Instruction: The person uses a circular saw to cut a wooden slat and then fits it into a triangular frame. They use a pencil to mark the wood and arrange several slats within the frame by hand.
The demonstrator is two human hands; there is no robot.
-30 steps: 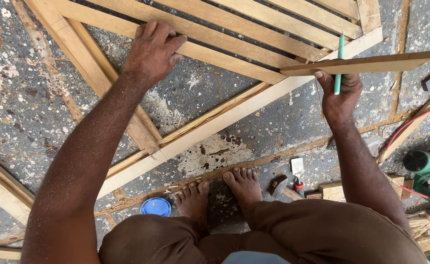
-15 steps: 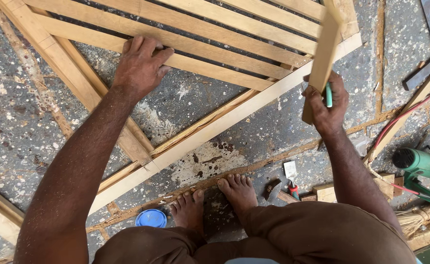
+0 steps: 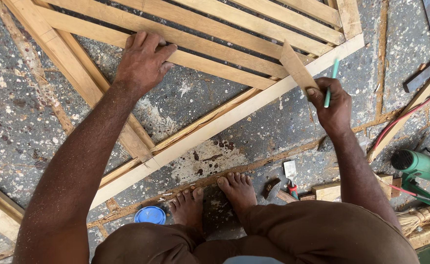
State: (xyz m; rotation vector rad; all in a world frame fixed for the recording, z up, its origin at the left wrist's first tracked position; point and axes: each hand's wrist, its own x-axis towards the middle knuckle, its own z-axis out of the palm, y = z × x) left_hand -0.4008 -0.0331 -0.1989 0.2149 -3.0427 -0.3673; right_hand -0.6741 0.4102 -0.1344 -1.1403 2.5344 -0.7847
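Floor: speckled grey concrete floor (image 3: 24,122), pretty worn, with pale patches and thin wood offcuts lying on it. It fills the whole view, no walls showing.
Frame: big slatted wooden frame (image 3: 215,29) lying flat on the floor, running off the top edge. One long pale rail crosses diagonally from the lower left toward the upper right.
Left hand: left hand (image 3: 144,61) is spread flat, palm down, fingers together, pressing on one of the slats near the frame's left side. Not gripping anything.
Right hand: right hand (image 3: 333,105) is closed around a short wooden strip (image 3: 297,68) and a green pencil (image 3: 331,83) at once. The strip's far end sits on the frame's long rail near its right corner; the pencil pokes up past the knuckles.
Feet: bare feet (image 3: 215,195) on the floor, just below the long rail.
Other stuff: blue round lid (image 3: 150,215) beside the left foot, small chisel-like tools (image 3: 290,178) right of the feet, green power tool (image 3: 420,168) at the right edge with a red cord (image 3: 405,117).
Hard to tell: the power tool is cut off by the right edge, so its type is unclear. Whether the pencil tip touches the wood is hidden by the fingers.
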